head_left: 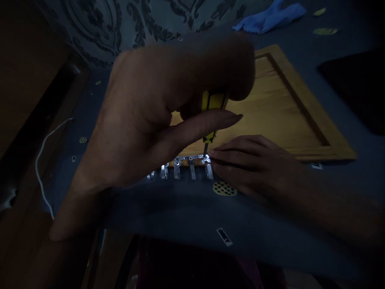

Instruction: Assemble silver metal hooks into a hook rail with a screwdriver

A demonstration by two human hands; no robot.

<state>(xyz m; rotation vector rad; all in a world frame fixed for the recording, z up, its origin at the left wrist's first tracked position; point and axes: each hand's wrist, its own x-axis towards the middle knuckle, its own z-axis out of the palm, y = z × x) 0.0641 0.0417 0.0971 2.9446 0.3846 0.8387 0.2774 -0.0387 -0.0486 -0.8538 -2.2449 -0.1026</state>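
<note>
My left hand (141, 120) is closed around a yellow-and-black screwdriver (214, 101), thumb along its handle. The screwdriver stands nearly upright, and its metal tip meets a screw place near the right end of a shiny metal hook rail (192, 157). Several hooks hang from this rail, which lies along the near edge of a framed wooden panel (279, 116). From the right, my right hand (255, 164) reaches in, fingers pressed together at the rail's right end beside the tip. Its thumb is hidden. My left hand covers much of the panel's left part.
Behind the panel lies a blue glove-like cloth (270, 18), with a dark flat object (357, 88) at the right. A white cable (37, 160) runs along the left of the dark, printed tabletop (168, 212). Patterned wall covering (120, 24) rises at the back.
</note>
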